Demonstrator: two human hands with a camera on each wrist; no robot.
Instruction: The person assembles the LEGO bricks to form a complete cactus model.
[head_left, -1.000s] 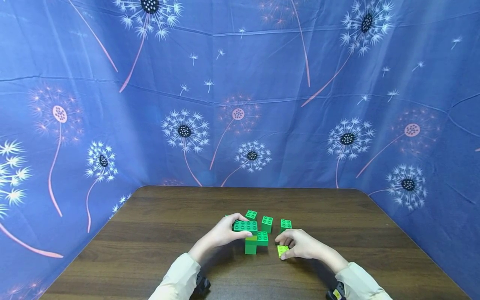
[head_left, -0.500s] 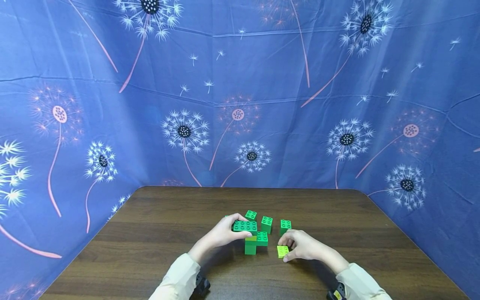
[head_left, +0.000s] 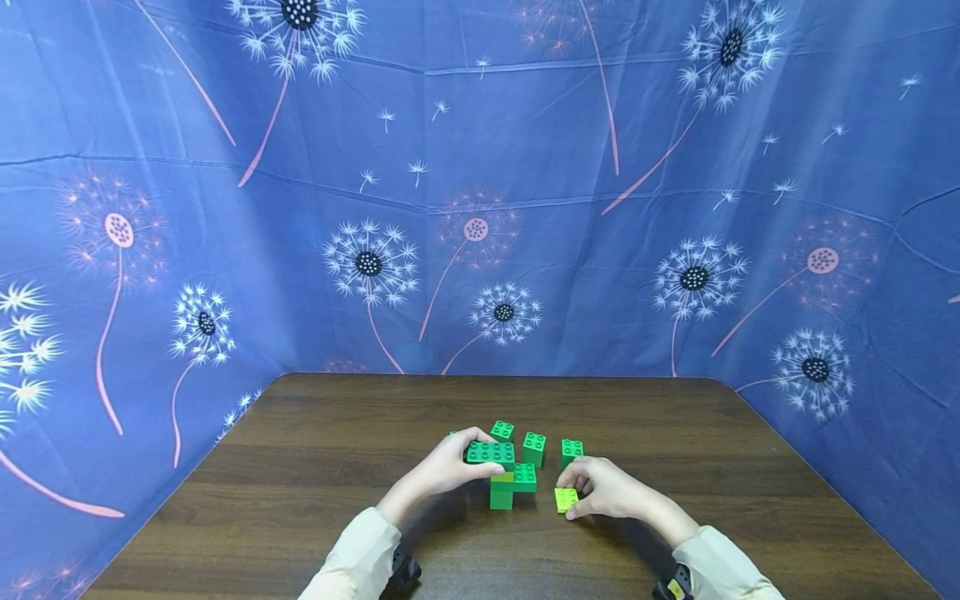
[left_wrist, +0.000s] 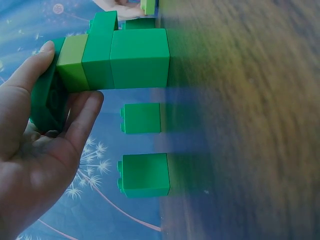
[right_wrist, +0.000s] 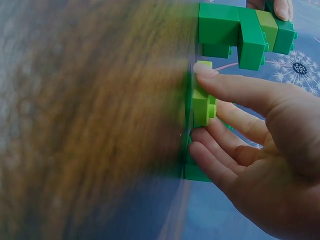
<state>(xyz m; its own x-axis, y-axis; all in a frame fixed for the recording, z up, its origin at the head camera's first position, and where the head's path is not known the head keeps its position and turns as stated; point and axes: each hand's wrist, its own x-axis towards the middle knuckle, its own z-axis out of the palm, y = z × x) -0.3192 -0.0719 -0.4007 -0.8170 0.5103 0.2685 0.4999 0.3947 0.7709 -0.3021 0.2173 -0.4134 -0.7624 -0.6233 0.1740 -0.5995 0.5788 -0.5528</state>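
The left hand [head_left: 453, 462] is holding the top of a stack, its grip closing around a long dark green brick [head_left: 491, 452] with the thumb lying along the near side. Under that brick a yellow-green piece [left_wrist: 74, 60] is sitting on another green brick [head_left: 525, 477], which is jutting out to the right, and a green block [head_left: 501, 497] is standing at the bottom, resting on the bench [head_left: 337, 417].

The right hand [head_left: 603, 490] is pinching a small lime brick [head_left: 566, 500] between thumb and fingers, its grip opening no wider than the piece. The lime brick is facing studs up, to the right of the stack and apart from it; whether it is touching the bench or hanging just above, I cannot tell.

Behind the hands, three loose green blocks [head_left: 534, 447] are standing apart from one another. A blue cloth [head_left: 480, 150] with dandelions is hanging beyond the bench.
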